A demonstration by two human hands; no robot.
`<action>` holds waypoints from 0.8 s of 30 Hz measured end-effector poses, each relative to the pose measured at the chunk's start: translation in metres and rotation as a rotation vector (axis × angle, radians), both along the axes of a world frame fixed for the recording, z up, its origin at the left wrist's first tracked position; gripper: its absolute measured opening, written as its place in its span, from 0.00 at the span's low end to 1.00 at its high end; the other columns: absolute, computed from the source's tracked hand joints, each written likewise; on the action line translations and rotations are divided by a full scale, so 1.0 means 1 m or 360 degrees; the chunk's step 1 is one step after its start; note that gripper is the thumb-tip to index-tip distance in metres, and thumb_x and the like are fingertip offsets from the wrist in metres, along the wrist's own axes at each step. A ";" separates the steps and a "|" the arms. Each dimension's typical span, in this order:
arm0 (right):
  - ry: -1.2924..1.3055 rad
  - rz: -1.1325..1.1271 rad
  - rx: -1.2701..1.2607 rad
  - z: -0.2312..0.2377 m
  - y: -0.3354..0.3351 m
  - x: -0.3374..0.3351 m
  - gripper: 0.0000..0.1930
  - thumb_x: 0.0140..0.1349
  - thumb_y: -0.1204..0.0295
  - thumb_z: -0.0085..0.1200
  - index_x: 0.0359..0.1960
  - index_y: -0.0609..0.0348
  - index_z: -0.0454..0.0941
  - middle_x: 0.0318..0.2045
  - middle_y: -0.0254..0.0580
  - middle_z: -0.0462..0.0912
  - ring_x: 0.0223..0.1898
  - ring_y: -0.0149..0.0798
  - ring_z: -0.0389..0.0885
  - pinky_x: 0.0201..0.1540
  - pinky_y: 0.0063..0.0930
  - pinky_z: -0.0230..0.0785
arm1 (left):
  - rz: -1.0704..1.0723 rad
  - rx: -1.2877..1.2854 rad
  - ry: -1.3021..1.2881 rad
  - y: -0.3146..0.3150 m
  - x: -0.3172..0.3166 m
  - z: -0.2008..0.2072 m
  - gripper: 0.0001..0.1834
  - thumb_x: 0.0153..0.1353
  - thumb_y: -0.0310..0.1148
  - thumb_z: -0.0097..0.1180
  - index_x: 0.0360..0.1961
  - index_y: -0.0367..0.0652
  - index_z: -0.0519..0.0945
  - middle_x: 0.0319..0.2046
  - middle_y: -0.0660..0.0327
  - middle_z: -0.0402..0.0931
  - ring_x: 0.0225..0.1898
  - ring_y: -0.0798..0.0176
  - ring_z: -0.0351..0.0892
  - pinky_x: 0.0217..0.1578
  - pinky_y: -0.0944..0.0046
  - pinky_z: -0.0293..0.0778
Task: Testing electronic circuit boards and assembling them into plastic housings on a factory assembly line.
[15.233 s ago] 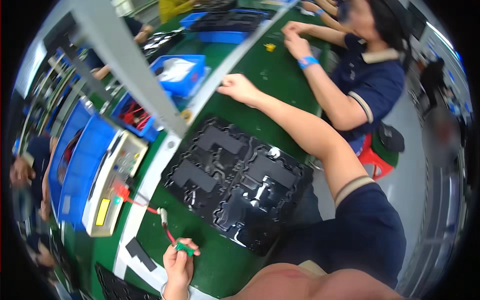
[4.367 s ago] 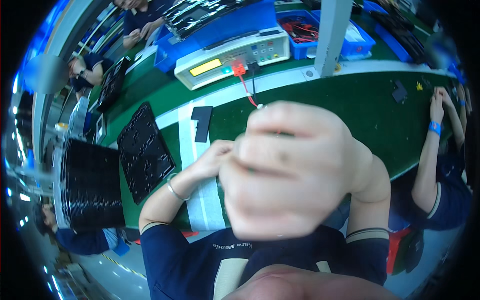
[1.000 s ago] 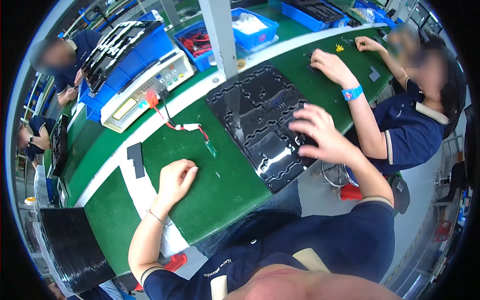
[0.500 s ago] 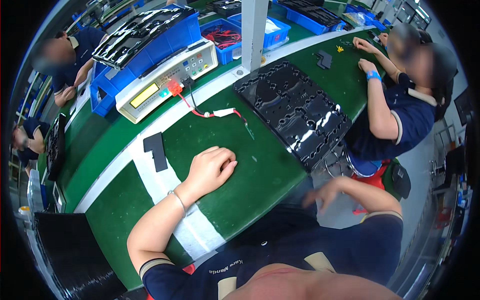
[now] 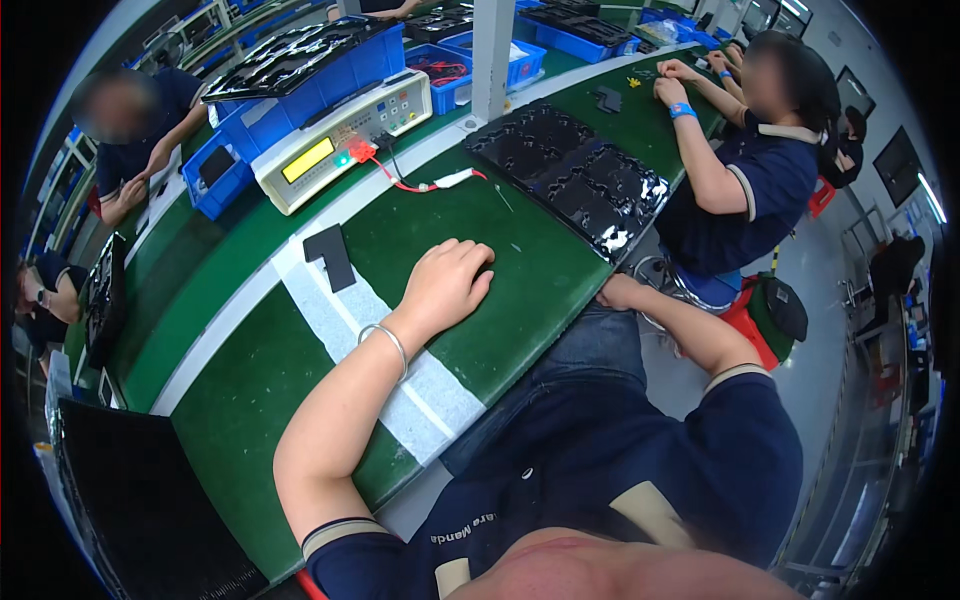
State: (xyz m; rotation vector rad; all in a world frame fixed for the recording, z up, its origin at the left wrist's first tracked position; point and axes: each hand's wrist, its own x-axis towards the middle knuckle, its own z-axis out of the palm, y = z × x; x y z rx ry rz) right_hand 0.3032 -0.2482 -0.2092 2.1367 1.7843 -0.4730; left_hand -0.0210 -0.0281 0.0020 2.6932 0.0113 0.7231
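Note:
Palm down on the green tabletop (image 5: 520, 270), my left hand (image 5: 450, 285) rests with its fingers loosely bent and nothing in it. A flat black L-shaped piece (image 5: 332, 258) lies beyond it to the left, partly on a white strip (image 5: 400, 395). My right hand (image 5: 622, 292) is low at the table edge by my thigh, near the close corner of a glossy black moulded tray (image 5: 560, 165). Its fingers are mostly hidden. A red and white test lead (image 5: 440, 183) runs from a cream tester (image 5: 345, 145) with a lit yellow display.
Blue bins (image 5: 520, 65) and a metal post (image 5: 490, 60) stand along the back. A person (image 5: 745, 150) sits at the right, near a small black part (image 5: 607, 98). Another person (image 5: 140, 130) works across the bench. A black stack (image 5: 140, 500) stands at lower left.
My right hand has moved from beside the table in toward its edge and my thigh. My left hand stays on the table, its fingers a little straighter. The view has shifted.

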 end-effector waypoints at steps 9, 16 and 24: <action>0.0752 0.0127 -0.0288 0.132 -0.026 -0.099 0.08 0.48 0.67 0.53 0.27 0.56 0.73 0.25 0.43 0.77 0.33 0.48 0.75 0.34 0.38 0.65 | -0.0127 -0.0054 0.0038 -0.008 -0.004 0.006 0.05 0.49 0.28 0.49 0.29 0.40 0.70 0.25 0.57 0.70 0.31 0.55 0.69 0.34 0.60 0.66; 0.0608 0.0232 -0.0322 0.119 -0.020 -0.112 0.13 0.48 0.62 0.54 0.31 0.57 0.72 0.31 0.47 0.76 0.37 0.50 0.74 0.38 0.40 0.65 | -0.0047 -0.0307 0.0104 -0.020 -0.005 0.020 0.03 0.48 0.27 0.49 0.24 0.38 0.73 0.23 0.56 0.71 0.28 0.53 0.70 0.31 0.59 0.68; 0.1465 0.0912 -0.0345 0.257 0.020 -0.109 0.16 0.55 0.66 0.50 0.44 0.58 0.71 0.32 0.42 0.74 0.35 0.40 0.75 0.36 0.29 0.68 | 0.0005 -0.0375 0.0144 -0.018 0.001 0.019 0.03 0.48 0.25 0.49 0.25 0.37 0.73 0.19 0.57 0.67 0.22 0.57 0.68 0.25 0.62 0.66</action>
